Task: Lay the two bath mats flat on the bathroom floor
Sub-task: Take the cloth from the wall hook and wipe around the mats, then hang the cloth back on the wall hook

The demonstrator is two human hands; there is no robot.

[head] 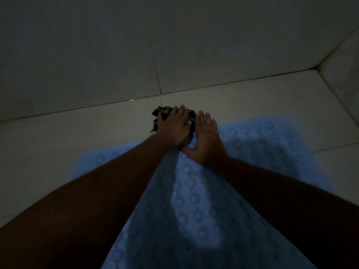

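A pale blue rubber bath mat with round suction-cup marks lies spread on the tiled floor under my arms. My left hand rests palm down at the mat's far edge, fingers apart, on top of a crumpled black and grey striped cloth. My right hand presses flat on the blue mat right beside it, fingers spread. Both forearms cover much of the mat. I cannot tell whether the dark cloth is the second mat.
A tiled wall rises just beyond the hands. A second wall meets it in a corner at the right. Bare light floor tiles lie left and right of the mat. The room is dim.
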